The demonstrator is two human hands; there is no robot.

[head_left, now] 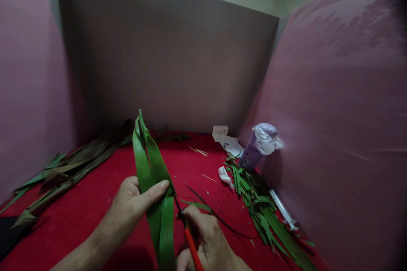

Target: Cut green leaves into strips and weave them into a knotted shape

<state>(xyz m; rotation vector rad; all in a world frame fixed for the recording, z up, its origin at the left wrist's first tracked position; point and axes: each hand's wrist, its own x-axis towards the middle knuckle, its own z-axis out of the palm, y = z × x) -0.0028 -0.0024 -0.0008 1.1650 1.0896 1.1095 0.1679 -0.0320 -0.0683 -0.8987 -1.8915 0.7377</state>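
My left hand [138,201] pinches a long green leaf [152,165], thumb laid across its front. The leaf is held upright, split into two lobes near its tip, and its lower end runs out of the bottom of the view. My right hand [206,237] grips scissors [191,245] with a red-orange handle and dark blades. The blades lie against the right edge of the leaf, just below my left thumb; whether they are open is hard to make out. A thin leaf strip [197,205] lies on the red cloth [121,220] beyond my right hand.
Green leaf scraps [260,211] are heaped at right, beside a clear plastic syringe [282,209]. Behind them stand a purple container [251,152] topped with clear plastic, white papers [230,144] and a crumpled tissue [225,176]. Thin sticks [199,151] lie mid-cloth. Dry leaves [79,169] lie left.
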